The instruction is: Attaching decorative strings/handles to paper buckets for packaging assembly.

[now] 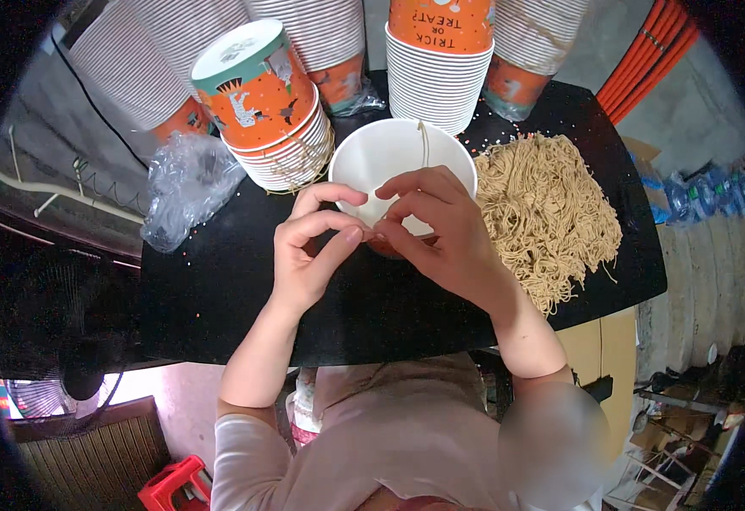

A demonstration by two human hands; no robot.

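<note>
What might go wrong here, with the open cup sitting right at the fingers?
The open white cup stands unheld while both hands, left hand and right hand, pinch a cord at its rim; a tug might tip it. The cord pile reaches the black table edge, so strands may slide off.

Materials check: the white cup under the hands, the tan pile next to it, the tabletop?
White cup: looks like paper, matte inside, thin rolled rim, same as the nested stacks behind. Tan pile: probably elastic cord or string, thin curly strands; one hangs over the cup's rim. Tabletop: black, smooth, faint sheen; material unclear.
</note>
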